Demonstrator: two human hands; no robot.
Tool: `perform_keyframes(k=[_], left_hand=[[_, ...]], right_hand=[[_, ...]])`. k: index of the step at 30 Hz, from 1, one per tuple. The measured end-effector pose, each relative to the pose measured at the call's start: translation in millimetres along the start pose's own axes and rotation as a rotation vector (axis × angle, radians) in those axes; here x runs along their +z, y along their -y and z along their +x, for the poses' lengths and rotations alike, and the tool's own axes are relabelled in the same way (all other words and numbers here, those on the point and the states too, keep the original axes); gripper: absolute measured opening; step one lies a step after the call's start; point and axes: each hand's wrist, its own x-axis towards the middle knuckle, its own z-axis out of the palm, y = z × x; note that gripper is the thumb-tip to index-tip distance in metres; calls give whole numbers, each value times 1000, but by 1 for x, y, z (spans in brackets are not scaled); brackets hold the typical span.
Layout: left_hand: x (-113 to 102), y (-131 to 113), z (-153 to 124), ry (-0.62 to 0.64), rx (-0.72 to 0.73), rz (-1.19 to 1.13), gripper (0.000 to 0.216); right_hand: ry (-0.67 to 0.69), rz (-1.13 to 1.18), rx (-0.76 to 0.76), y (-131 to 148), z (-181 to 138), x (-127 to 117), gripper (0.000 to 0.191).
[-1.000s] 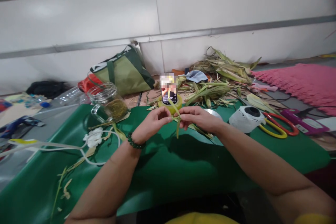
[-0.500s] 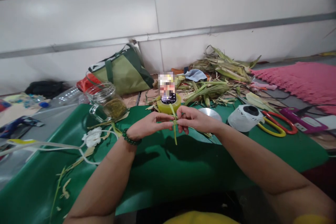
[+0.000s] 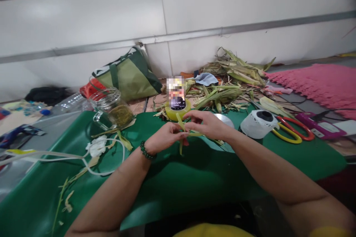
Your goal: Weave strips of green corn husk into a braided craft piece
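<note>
Thin green corn husk strips point(image 3: 180, 121) cross between my two hands, above the green mat. My left hand point(image 3: 166, 137), with a green bead bracelet at the wrist, pinches them near the crossing. From the other side, my right hand point(image 3: 207, 124) has its curled fingers on the strips, close against the left fingertips. One strip end points up, one hangs below, and one sticks out to the right under my right hand. The exact contact of the right fingertips is partly hidden. Just behind the hands a phone point(image 3: 178, 103) leans upright at a yellow tape roll point(image 3: 187, 108).
A glass mug point(image 3: 121, 114) and a green bag point(image 3: 130, 76) stand at left. Corn husks point(image 3: 222, 96) are heaped behind. At right lie a white roll point(image 3: 254, 124), scissors point(image 3: 302, 129) and a purple power strip point(image 3: 319, 126). White cord point(image 3: 83, 157) crosses the green mat point(image 3: 194, 181).
My left hand has shifted right, closer to my right hand, and the fingers now overlap more. A strip end now shows out to the right. The right fingers have lifted and spread slightly.
</note>
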Motion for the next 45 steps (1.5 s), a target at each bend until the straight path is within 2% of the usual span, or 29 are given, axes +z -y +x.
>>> perform_keyframes(k=[2, 6, 9, 16, 19, 21, 24, 26, 29, 32, 36, 41, 45], left_hand=[[4, 0, 0, 18, 9, 29, 38], [10, 0, 0, 19, 8, -11, 38], [12, 0, -1, 48, -6, -12, 32], [22, 1, 1, 36, 53, 110, 25], [21, 1, 1, 42, 33, 36, 29], [17, -1, 0, 38, 2, -115, 37], [12, -4, -1, 50, -47, -374, 38], [10, -4, -2, 79, -59, -421, 33], [9, -3, -2, 120, -32, -265, 29], [11, -1, 0, 126, 23, -88, 25], [18, 1, 2, 132, 45, -66, 24], [19, 2, 3, 62, 13, -132, 31], [12, 0, 3, 21, -16, -334, 46]], right_hand=[[4, 19, -25, 0, 0, 4, 24], [-2, 115, -60, 2, 0, 8, 36], [25, 92, -58, 3, -1, 6, 36], [-5, 106, -46, 4, -3, 4, 32], [0, 72, -52, 1, 0, 0, 33], [-4, 29, -47, 0, 3, -4, 33], [62, -38, -3, 0, 4, -10, 38], [113, -118, 31, 3, 3, -11, 42], [162, -281, 26, 5, 0, -8, 45], [206, -373, -59, 6, -1, -3, 41], [196, -375, -149, 5, -2, 5, 34], [148, -278, -80, 3, 1, -2, 37], [311, -216, -23, 2, 2, -20, 45]])
